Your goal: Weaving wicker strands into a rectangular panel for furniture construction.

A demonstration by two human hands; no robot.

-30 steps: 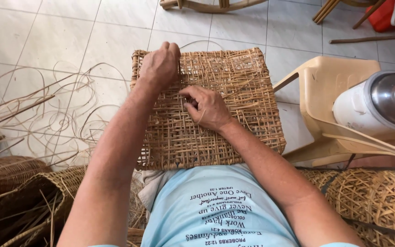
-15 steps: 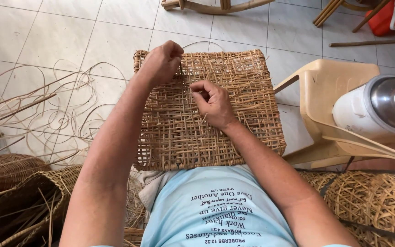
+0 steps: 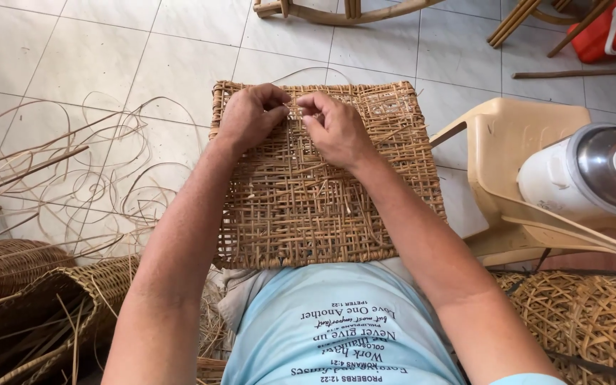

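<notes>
On tiled floor (image 3: 144,64), both hands (image 3: 251,114) (image 3: 333,128) pinch barely visible strands on woven panel (image 3: 322,207).

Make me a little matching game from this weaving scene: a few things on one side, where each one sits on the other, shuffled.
Things:
1. woven cane panel
2. loose cane strands
3. white appliance
4. red container

Places:
a. top right corner
b. on the beige plastic chair
c. on the person's lap
d. on the tiled floor, to the left

Pairs: 1-c, 2-d, 3-b, 4-a
</notes>
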